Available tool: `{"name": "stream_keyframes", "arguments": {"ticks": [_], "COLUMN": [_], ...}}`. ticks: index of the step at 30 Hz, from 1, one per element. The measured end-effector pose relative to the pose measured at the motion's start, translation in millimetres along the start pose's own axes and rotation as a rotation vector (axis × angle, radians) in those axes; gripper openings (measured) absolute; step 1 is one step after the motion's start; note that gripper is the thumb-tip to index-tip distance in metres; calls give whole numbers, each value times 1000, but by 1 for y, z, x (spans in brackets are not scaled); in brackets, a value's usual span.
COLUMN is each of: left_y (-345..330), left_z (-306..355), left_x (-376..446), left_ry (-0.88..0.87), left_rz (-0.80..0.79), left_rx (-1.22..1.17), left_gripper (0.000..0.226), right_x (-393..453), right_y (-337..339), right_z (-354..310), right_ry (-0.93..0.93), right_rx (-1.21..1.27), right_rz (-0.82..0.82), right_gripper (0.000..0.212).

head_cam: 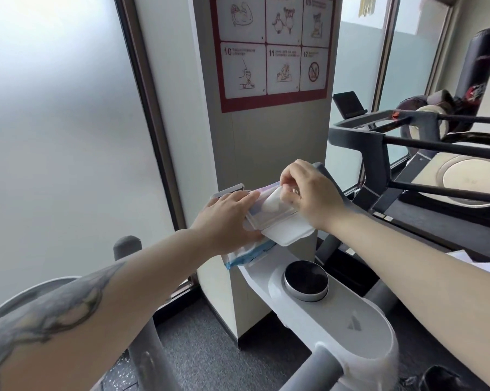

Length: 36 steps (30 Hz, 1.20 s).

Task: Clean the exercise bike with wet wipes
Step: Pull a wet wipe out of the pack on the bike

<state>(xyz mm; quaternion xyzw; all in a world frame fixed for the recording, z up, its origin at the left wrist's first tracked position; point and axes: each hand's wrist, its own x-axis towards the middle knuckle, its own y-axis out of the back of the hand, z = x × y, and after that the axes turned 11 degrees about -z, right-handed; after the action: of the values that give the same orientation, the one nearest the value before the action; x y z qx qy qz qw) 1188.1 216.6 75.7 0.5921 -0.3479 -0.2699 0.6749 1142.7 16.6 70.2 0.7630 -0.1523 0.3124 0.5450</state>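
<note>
Frosted window (54,122) at far left. The left hand (227,218), fingers laid nearly straight with the thumb underneath, clasps the side of a pack of wet wipes (255,221) that rests on the front end of the exercise bike (337,311). The pack's white lid (287,230) is flipped open toward the viewer. The right hand (308,193), fingers curled, pinches a white wipe (273,203) standing up from the pack's opening. Below the pack, a round dark knob (306,279) sits on the bike's white frame. Behind the hands, a pillar carries a red-bordered poster (272,52). A treadmill (424,165) stands at right.
</note>
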Motion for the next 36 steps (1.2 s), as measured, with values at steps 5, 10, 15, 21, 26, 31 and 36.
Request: {"name": "stream_keyframes", "arguments": {"ticks": [5, 10, 15, 21, 26, 31, 36], "left_y": [0, 4, 8, 8, 8, 17, 22], "left_z": [0, 0, 2, -1, -4, -4, 8], "left_x": [0, 1, 2, 3, 5, 10, 17], "left_ry": [9, 1, -7, -4, -21, -6, -13], "left_rz": [-2, -22, -28, -34, -50, -111, 128], "left_rx": [-27, -23, -2, 24, 38, -122, -359], "left_gripper": [80, 80, 78, 77, 78, 73, 31], "right_x": [-9, -6, 9, 27, 42, 61, 52], "right_y": [-5, -2, 14, 34, 56, 80, 92], "right_z": [-5, -9, -16, -24, -37, -39, -31], "right_ry": [-174, -226, -217, -246, -203, -259, -395], "right_rx": [368, 462, 514, 513, 422, 382, 480], "right_rz": [161, 168, 262, 391, 487, 473, 709], "right_gripper": [7, 14, 12, 12, 19, 12, 10]}}
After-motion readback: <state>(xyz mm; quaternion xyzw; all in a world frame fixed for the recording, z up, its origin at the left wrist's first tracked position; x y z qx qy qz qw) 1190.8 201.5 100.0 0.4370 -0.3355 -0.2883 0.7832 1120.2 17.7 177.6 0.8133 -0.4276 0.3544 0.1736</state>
